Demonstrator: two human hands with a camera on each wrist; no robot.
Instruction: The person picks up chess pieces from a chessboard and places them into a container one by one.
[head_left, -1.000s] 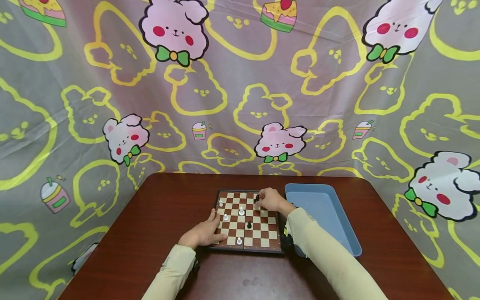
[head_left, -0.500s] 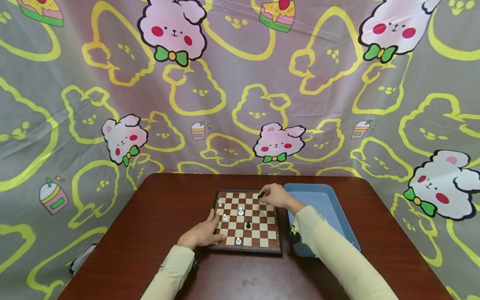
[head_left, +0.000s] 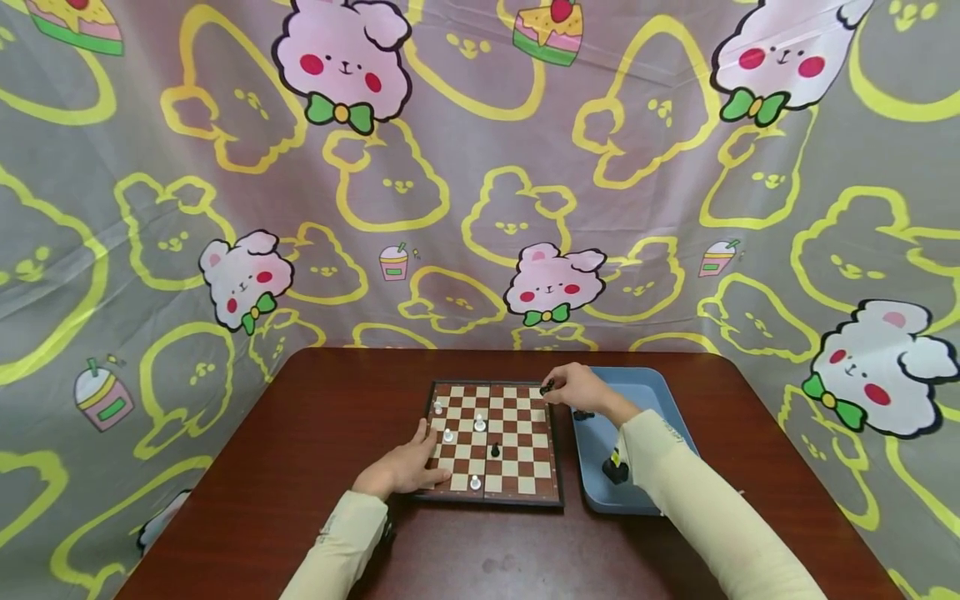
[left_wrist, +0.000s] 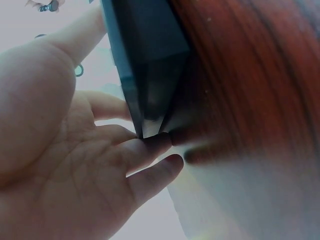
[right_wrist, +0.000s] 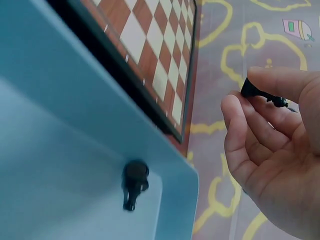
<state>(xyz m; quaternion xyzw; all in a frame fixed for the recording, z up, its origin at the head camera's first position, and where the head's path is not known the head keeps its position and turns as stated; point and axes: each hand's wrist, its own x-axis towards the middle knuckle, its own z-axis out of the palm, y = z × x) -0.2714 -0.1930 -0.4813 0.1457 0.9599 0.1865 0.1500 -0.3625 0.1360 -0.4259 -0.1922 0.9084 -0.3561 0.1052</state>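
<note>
My right hand [head_left: 576, 388] pinches a small black chess piece [right_wrist: 259, 93] between thumb and fingers. It is in the air at the far right corner of the chessboard [head_left: 521, 467], beside the blue tray [head_left: 637, 387]. The piece lies tilted in the grip, base toward the fingertips. Against the board's left edge rests my left hand [head_left: 401, 469], fingers extended along the side and thumb over the top. A black pawn [head_left: 495, 450] and several white pieces, one a white piece [head_left: 479, 423] near the middle, stand on the squares.
In the tray lies another black chess piece [right_wrist: 135, 182], near a corner. The tray's raised wall runs close along the board's right side. Both sit on a dark red-brown table [head_left: 345, 392], with a patterned curtain [head_left: 435, 192] around its back and sides.
My right hand has lifted the black chess piece off the board's far right part and carried it right toward the tray. The left hand has stayed at the board's edge.
</note>
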